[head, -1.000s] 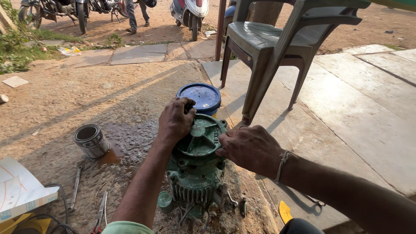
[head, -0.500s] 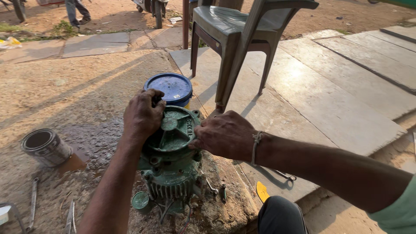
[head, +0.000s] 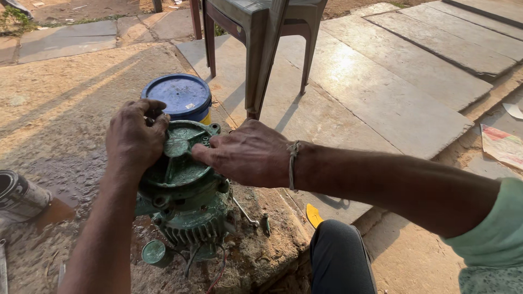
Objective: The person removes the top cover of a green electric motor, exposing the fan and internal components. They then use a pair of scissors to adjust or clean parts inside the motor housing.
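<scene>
Your left hand (head: 133,136) and right hand (head: 245,154), fingers clasped on the green motor's end cover (head: 182,158); blue-lidded bucket (head: 180,97) just behind.

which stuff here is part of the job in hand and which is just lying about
In hand:
left hand
right hand
green motor, both hands on its top cover

Lying about:
blue-lidded bucket
plastic chair
tin can
small round green cap
yellow-handled tool
</scene>
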Tool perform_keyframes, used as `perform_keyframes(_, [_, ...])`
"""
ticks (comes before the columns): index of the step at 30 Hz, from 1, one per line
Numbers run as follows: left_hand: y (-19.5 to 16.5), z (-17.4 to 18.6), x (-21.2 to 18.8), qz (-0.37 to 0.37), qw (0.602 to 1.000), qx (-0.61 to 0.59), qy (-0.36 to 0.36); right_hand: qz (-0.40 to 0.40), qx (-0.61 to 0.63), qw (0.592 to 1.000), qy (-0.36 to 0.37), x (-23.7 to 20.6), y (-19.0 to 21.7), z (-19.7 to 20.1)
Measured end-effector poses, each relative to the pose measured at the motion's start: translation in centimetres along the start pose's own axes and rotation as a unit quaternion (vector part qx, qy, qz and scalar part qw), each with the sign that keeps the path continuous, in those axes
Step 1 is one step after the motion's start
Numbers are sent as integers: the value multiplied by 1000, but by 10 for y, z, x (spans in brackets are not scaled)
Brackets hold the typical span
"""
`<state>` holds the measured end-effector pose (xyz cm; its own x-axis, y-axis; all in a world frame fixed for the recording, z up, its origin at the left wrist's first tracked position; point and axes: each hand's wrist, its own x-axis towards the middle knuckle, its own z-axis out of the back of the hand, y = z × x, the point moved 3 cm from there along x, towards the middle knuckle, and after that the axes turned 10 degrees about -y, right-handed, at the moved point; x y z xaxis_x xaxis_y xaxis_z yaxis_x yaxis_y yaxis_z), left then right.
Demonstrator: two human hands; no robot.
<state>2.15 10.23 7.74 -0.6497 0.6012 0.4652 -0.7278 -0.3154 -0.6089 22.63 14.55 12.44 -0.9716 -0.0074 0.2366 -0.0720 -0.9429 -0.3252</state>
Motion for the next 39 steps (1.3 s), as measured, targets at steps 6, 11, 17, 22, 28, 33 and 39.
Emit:
perform_keyframes(6, [4, -1, 1, -7, 1000, -7, -11, -75, -35, 970, 228, 3, -2, -9])
perform_keyframes(11, [5, -5, 3, -15, 1000, -13, -19, 9, 10, 995, 102, 3, 2, 0])
perform_keyframes(17, [6, -7, 1, -20, 999, -25, -19, -73, -58, 971, 221, -5, -9, -10])
perform_keyframes(22, [8, -10, 1, -14, 999, -25, -18, 31, 29, 998, 41, 0, -2, 1])
perform_keyframes(28, [8, -9, 2, -11, 1000, -21, -14, -48, -32, 973, 223, -2, -7, -12])
perform_keyframes(33, [7, -9, 3, -9, 1000, -18, -14, 23, 38, 998, 53, 0, -4, -3])
perform_keyframes(39, [4, -7, 2, -11, 1000, -15, -15, -67, -6, 972, 226, 0, -7, -4])
